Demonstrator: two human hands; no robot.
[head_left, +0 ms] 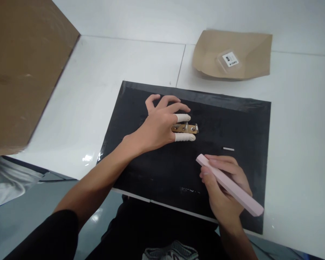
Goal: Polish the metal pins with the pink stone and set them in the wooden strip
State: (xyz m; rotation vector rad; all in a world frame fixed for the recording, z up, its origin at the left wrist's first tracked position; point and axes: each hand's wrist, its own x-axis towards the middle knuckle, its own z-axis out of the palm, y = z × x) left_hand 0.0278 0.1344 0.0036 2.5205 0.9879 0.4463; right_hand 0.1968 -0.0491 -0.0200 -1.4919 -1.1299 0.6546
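Note:
My left hand (162, 124) lies low over a black mat (157, 169), with white finger cots on its thumb and forefinger. Between those two fingers is a small gold-coloured strip (189, 128) with little round dark fittings and clear upright bits; part of it is hidden under the hand. The other fingers are bent and spread on the mat. My right hand (227, 184) is closed like a pen grip around a long pink faceted stick (233, 187), whose upper end points toward the strip but stays apart from it. A short thin white rod (228, 148) rests on the mat above my right hand.
A brown paper tray (254, 57) at the back right holds a clear plastic case (229, 60) with a white label. On the left stands a large brown cardboard surface (27, 72). The white table (298, 144) surrounds the mat, its front edge close to my lap.

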